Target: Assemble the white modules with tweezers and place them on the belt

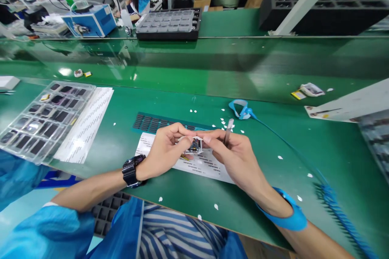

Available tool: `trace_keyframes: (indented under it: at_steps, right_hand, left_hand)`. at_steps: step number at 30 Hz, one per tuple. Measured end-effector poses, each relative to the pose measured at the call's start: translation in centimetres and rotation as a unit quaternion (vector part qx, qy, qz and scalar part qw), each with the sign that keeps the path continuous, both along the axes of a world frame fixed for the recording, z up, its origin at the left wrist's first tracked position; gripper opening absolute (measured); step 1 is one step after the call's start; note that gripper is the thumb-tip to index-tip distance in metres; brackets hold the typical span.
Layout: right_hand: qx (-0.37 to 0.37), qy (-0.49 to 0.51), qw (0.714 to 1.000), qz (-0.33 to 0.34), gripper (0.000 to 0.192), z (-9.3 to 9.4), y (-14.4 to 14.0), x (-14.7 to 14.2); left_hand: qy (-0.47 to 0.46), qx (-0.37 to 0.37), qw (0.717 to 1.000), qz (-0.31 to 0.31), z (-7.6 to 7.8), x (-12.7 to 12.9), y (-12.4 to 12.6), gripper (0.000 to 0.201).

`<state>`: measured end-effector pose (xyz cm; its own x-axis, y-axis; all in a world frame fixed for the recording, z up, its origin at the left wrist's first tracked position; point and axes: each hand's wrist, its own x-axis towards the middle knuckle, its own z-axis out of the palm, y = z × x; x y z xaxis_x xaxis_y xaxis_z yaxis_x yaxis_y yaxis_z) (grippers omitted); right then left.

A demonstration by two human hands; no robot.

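Note:
Between my hands is a small white-framed circuit board (195,145), its dark components facing up. My left hand (166,145) is closed on its left side, the thumb lying over the frame. The thumb and forefinger of my right hand (235,151) meet the right edge of the board. Tweezers (229,129) are tucked in that same hand, their flat metal end sticking up and the tips hidden. Below the hands lies a white printed sheet (212,168), and just behind it a dark strip of black stickers (148,122).
To the left, a clear tray (39,118) of dark parts overlaps another printed sheet (88,129). A blue wrist strap (240,109) with a coiled cord (331,198) lies on the right. White scraps dot the green bench (170,103). A black tray (168,34) stands on the far shelf.

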<state>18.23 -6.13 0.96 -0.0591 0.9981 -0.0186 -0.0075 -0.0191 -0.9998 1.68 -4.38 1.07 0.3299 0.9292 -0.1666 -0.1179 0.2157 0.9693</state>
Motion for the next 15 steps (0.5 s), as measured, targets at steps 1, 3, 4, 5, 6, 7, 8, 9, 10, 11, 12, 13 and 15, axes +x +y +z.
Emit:
trace_keyframes:
  at_steps: [1, 3, 4, 5, 6, 7, 8, 9, 10, 11, 12, 13, 15]
  right_hand:
    - [0.001, -0.005, 1.0, 0.001, 0.018, 0.03, 0.07, 0.05]
    - [0.006, -0.019, 1.0, -0.008, 0.017, -0.05, 0.14, 0.04]
    - [0.007, -0.024, 1.0, -0.013, 0.016, -0.13, 0.14, 0.0]
    - [0.007, -0.026, 1.0, -0.016, 0.015, -0.22, 0.13, -0.06]
    - [0.007, -0.027, 0.999, -0.018, 0.014, -0.3, 0.09, -0.11]
    - [0.01, -0.027, 0.999, -0.02, 0.013, -0.36, 0.04, -0.15]
    - [0.014, -0.031, 0.999, -0.023, 0.012, -0.4, -0.03, -0.2]
    - [0.021, -0.038, 0.999, -0.025, 0.01, -0.43, -0.11, -0.24]
    - [0.032, -0.049, 0.998, -0.03, 0.009, -0.45, -0.21, -0.28]
    - [0.045, -0.064, 0.996, -0.035, 0.008, -0.47, -0.3, -0.32]
    - [0.059, -0.082, 0.994, -0.04, 0.007, -0.5, -0.4, -0.36]
    - [0.073, -0.099, 0.991, -0.044, 0.007, -0.54, -0.48, -0.4]
    - [0.094, -0.128, 0.986, -0.05, 0.007, -0.65, -0.6, -0.46]
  left_hand:
    - [-0.003, -0.001, 1.0, -0.003, 0.04, -0.01, -0.02, 0.016]
    - [-0.005, 0.0, 1.0, -0.005, -0.01, 0.0, -0.1, 0.016]
    - [-0.003, 0.0, 1.0, -0.006, -0.07, 0.02, -0.15, 0.015]
    - [-0.001, 0.002, 1.0, -0.007, -0.15, 0.05, -0.2, 0.015]
    - [0.002, 0.004, 1.0, -0.008, -0.24, 0.08, -0.24, 0.014]
    - [0.004, 0.008, 1.0, -0.009, -0.32, 0.1, -0.29, 0.014]
    - [0.007, 0.012, 1.0, -0.01, -0.4, 0.12, -0.32, 0.014]
    - [0.009, 0.016, 1.0, -0.01, -0.48, 0.13, -0.36, 0.014]
    - [0.013, 0.021, 1.0, -0.01, -0.54, 0.14, -0.39, 0.014]
    - [0.019, 0.027, 0.999, -0.009, -0.59, 0.15, -0.42, 0.013]
    - [0.027, 0.031, 0.999, -0.008, -0.64, 0.16, -0.45, 0.012]
    - [0.035, 0.035, 0.999, -0.007, -0.68, 0.16, -0.48, 0.011]
    - [0.051, 0.042, 0.998, -0.005, -0.77, 0.16, -0.51, 0.011]
